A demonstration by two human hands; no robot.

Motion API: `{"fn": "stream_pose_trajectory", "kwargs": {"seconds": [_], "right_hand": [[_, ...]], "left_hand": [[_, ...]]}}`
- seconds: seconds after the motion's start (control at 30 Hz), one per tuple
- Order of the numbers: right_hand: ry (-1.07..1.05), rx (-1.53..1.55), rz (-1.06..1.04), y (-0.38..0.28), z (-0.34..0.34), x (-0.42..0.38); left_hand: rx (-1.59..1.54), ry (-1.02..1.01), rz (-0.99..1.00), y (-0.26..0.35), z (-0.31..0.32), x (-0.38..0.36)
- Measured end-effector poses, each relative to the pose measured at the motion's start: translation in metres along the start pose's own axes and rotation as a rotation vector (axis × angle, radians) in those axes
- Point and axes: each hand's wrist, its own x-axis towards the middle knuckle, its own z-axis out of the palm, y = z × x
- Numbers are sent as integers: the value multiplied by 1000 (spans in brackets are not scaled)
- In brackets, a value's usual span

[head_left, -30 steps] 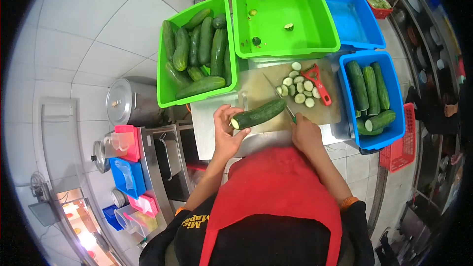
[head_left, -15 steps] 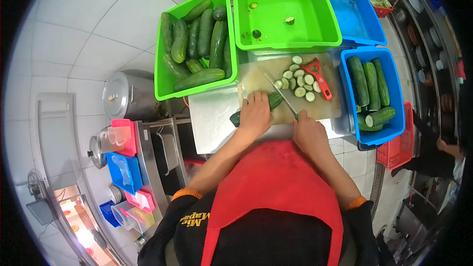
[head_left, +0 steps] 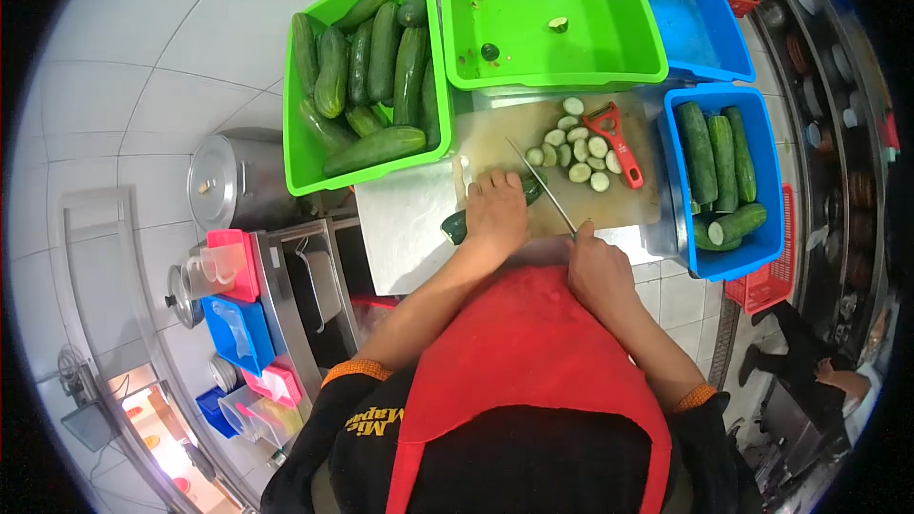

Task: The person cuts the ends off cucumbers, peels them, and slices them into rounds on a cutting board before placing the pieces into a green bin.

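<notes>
My left hand is wrapped over a dark green cucumber that lies on the cutting board; the cucumber shows at both sides of the hand. The handle of a long knife is in my right hand. Its blade slants away to the upper left, just past the cucumber's right end; whether it touches cannot be made out. Several round cucumber slices are scattered right of the blade, beside a red peeler.
A green tub of whole cucumbers stands left, another green tub with a few scraps behind the board. At right, a blue tub holds cucumbers; a second blue tub is farther back. Another person is at far right.
The view has shifted slightly. The knife blade has drawn back a little toward me, while my left hand stays on the cucumber. The other person at right has moved further into view.
</notes>
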Motion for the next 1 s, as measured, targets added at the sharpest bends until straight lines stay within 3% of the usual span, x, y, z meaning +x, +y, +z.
{"fn": "stream_pose_trajectory", "kwargs": {"seconds": [0.17,0.37,0.43,0.5,0.53,0.6,0.67,0.7,0.77,0.8,0.87,0.9,0.93,1.0], "right_hand": [[99,-6,-65,10,51,54],[158,-28,-112,5,47,72],[159,-26,-77,6,42,69],[17,-81,-177,12,35,63],[48,-31,-127,7,22,53],[74,24,-65,-3,-4,32],[337,230,-441,-8,-14,20],[335,228,-445,-9,-12,20],[167,930,-238,-10,-8,24],[337,928,-180,-7,-9,23],[783,794,-171,22,-12,31],[881,802,-140,35,-34,27],[1076,632,-38,48,-49,26],[1251,320,196,80,-79,15]], "left_hand": [[64,-41,0,7,-8,0],[-218,-13,-66,-8,-8,-9],[-469,79,27,-26,7,-10],[-913,1,100,-46,14,-9],[-1093,-71,16,-41,-12,-15],[-1424,-9,-121,-32,-35,-22],[-1972,83,-169,-13,-45,-26],[-1974,87,-170,-1,-49,-27],[-2019,97,87,21,-57,-27],[-2015,105,96,20,-63,-27],[-1283,214,354,13,-73,-29],[-1132,251,323,9,-88,-38],[-1131,245,319,-2,-88,-41],[-1091,376,231,-27,-86,-43]]}}
